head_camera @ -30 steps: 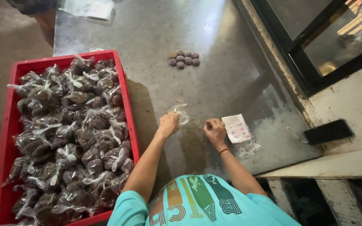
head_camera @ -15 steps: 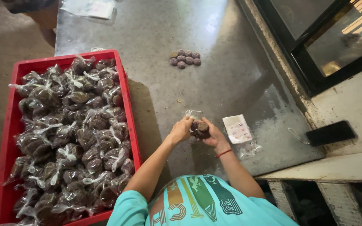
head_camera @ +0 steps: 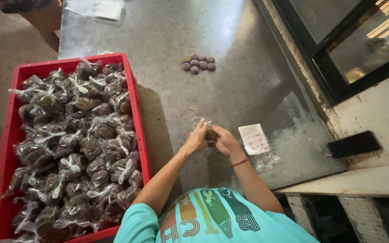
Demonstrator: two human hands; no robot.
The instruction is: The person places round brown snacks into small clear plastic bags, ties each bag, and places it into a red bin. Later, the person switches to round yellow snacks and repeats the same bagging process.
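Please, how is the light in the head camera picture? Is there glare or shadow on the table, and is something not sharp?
Head view: soft glare whitens the far part of the grey table; a shadow falls beside the red crate and under the arms; the small bag between the left hand and right hand is slightly soft; straight edges bow near the borders.

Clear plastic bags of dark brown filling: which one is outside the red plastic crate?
The small clear bag of brown filling gripped between both hands above the grey table; all others lie piled in the red plastic crate.
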